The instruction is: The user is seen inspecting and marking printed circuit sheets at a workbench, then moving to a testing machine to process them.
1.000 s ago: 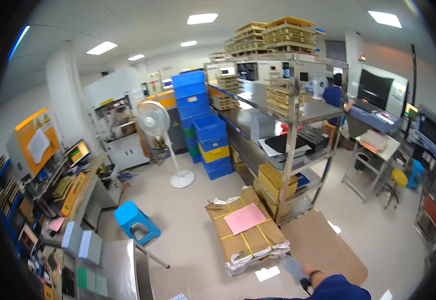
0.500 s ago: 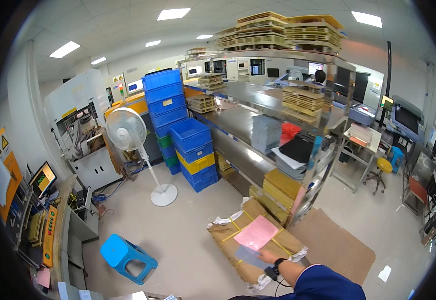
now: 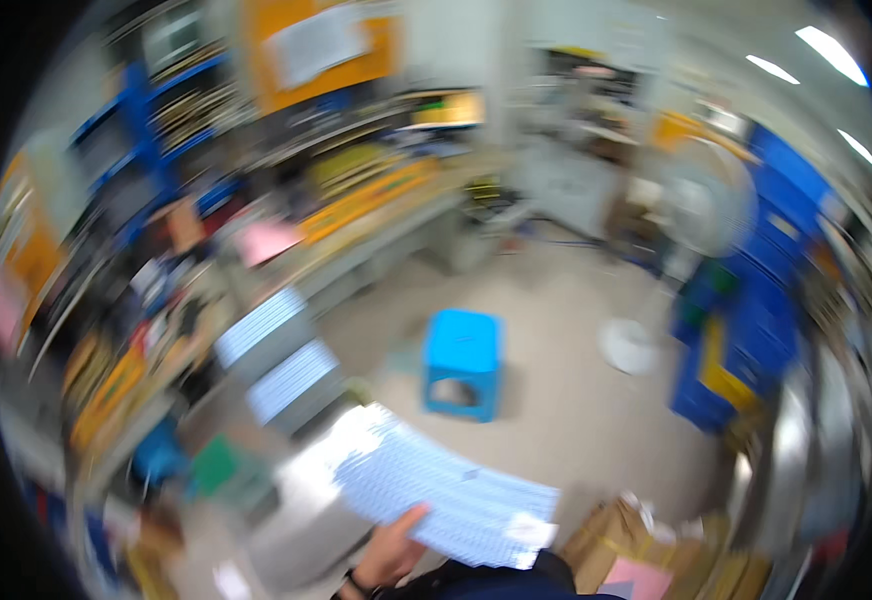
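My left hand [image 3: 393, 552], with a dark band at the wrist, grips the near edge of a thin light-blue patterned panel [image 3: 446, 490], thumb on top. Fine rows run across the panel; a white patch [image 3: 531, 530] marks its right end and glare whitens its left end. The fingers below it are hidden. My right hand is out of view; only a dark blue sleeve [image 3: 541, 572] shows at the lower edge. Two stacks of striped light-blue panels [image 3: 291, 380] stand beyond the held panel, to its left. The picture is smeared by motion.
A blue stool [image 3: 464, 345] stands on the floor ahead. The white fan [image 3: 628, 345] and stacked blue crates [image 3: 756, 330] are to the right. A brown-wrapped bundle [image 3: 596, 535] with a pink sheet [image 3: 636, 578] lies low right. A cluttered bench [image 3: 386, 225] runs along the left.
The view has swung left, from the shelving and wrapped bundle to the bench. My right hand, earlier over the bundle at a grey-blue sheet, has left view; my left hand now appears holding the panel.
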Motion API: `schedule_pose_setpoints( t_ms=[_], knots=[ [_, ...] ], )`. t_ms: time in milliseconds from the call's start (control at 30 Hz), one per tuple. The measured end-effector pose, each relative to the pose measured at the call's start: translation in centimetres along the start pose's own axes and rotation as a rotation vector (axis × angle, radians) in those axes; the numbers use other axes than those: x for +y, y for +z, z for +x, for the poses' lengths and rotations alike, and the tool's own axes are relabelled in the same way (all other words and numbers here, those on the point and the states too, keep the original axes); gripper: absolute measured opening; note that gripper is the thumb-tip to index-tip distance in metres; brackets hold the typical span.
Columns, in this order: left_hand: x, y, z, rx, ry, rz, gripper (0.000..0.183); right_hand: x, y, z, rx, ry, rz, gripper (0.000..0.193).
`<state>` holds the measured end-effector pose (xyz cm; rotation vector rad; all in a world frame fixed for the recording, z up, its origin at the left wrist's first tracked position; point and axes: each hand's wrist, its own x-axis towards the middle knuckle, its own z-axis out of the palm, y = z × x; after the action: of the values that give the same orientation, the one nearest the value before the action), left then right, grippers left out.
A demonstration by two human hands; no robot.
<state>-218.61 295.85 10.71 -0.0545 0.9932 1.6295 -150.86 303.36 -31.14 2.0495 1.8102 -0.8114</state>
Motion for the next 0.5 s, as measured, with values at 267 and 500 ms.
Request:
schedule_pose_setpoints(
  t_ms=[267, 500],
  knots=[
    [-2.6, 6.0, 8.1, 0.298, -0.231, 0.075, 0.044, -5.4, -21.2, 26.6, -0.032, -0.451, 0.019, 0.031],
    [-4.6, 21.9, 25.2, -0.570, -0.241, -0.059, 0.048, -33.2, -33.3, 27.1, 0.245, -0.540, 0.272, 0.032]
  ],
)
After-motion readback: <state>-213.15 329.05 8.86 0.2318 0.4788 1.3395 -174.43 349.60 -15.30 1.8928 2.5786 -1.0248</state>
